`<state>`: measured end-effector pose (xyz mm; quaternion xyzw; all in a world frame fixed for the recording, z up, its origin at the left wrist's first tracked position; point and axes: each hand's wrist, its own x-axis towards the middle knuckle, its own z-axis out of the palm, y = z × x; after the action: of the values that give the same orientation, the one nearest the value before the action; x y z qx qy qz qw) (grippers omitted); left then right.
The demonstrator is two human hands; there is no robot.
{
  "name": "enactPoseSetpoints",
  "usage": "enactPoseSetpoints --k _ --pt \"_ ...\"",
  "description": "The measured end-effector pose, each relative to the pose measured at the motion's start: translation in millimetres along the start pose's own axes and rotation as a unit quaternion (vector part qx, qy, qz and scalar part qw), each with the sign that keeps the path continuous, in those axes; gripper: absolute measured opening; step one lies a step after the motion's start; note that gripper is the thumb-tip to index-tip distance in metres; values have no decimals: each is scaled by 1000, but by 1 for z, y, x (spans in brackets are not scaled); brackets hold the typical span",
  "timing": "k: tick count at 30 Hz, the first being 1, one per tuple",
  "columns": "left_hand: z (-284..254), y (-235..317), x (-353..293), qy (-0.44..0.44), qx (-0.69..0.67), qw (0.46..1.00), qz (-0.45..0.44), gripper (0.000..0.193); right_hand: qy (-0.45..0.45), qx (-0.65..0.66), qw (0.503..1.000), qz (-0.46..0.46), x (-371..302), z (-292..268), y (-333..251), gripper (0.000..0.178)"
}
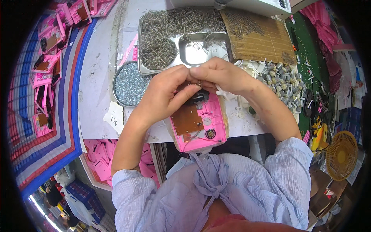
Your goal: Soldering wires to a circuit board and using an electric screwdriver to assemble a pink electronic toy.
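A pink plastic toy casing (214, 108) lies open at the table's front edge, with a brown circuit board (186, 119), a small round black part (210, 133) and thin wires inside. Over its far end, my left hand (164, 92) and my right hand (226, 75) meet with fingers bent and pinched. Close to my left thumb tip shows a small metal piece (199, 83) that looks like a spring. Fingers hide what my right hand pinches. Just beneath them, a black part (198, 96) sits on the casing.
A steel compartment tray (201, 52) with many small springs stands beyond my hands, beside brown cardboard (266, 40). At left is a round tin (115, 87) of small screws; at right, a pile of small grey-and-white parts (280, 81). More pink casings (48, 63) lie far left.
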<state>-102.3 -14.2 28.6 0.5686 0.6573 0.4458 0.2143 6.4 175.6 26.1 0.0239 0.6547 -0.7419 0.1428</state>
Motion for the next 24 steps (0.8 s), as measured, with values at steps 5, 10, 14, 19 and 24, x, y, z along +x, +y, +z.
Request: enactPoseSetpoints --k 5,10,14,19,24 --pt "-3 10 -3 -25 -25 999 -17 13 -77 85 993 34 -4 -5 0 42" --pt "-14 15 -5 -79 -290 919 -256 14 -41 -30 998 -30 -10 -1 2 32" --pt "-19 3 0 -148 -363 868 -304 16 21 -191 970 -148 -17 4 1 19" --pt "-1 7 -2 -114 -329 891 -290 19 16 -290 952 -95 -25 -5 -19 22" --pt "7 17 -3 -77 -77 979 -173 17 -12 -361 931 -51 -9 -5 -10 37"
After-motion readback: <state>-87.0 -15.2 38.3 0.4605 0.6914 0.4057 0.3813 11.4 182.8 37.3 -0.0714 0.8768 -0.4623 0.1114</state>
